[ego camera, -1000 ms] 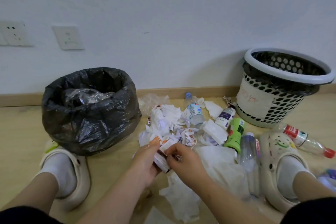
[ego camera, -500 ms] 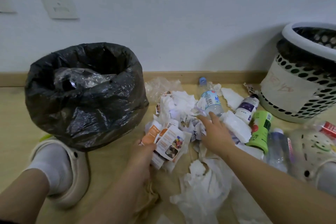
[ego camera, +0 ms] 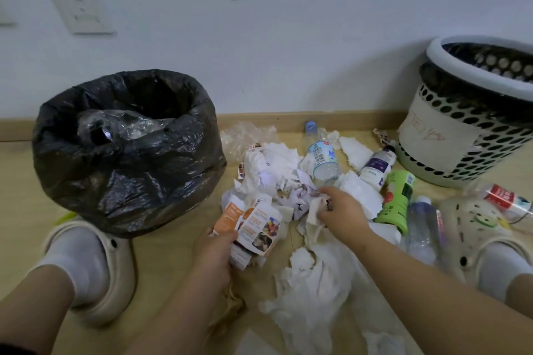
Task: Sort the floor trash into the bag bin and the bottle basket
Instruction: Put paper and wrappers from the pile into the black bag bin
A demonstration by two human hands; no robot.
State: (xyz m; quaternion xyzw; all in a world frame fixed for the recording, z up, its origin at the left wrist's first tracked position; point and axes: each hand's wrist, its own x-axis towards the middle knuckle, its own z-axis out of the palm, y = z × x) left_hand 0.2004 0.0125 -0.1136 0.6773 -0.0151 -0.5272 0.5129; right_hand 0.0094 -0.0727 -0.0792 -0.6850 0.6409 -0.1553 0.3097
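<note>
Black liner (ego camera: 129, 176) hides the bag bin (ego camera: 86, 210) itself, only crumpled clear plastic (ego camera: 124, 127) shows inside. The bottle basket (ego camera: 450, 135) is cut off at the right edge, can't see what's in it. The left hand (ego camera: 215, 251) pinches printed paper scraps (ego camera: 256, 228) beside the bin; the right hand (ego camera: 343, 213) has fingers curled around white tissue (ego camera: 315, 207) on the floor, bottles (ego camera: 321, 155) lying just beyond

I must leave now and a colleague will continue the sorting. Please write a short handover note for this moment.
Left hand grips a bunch of printed wrappers. Right hand pinches crumpled paper in the pile.
Black bag bin, left, holds clear plastic. Basket, right: contents not visible.
Bottles lie on the floor between pile and basket.
To do: paper and wrappers into the bag bin, bottles into the basket.
</note>
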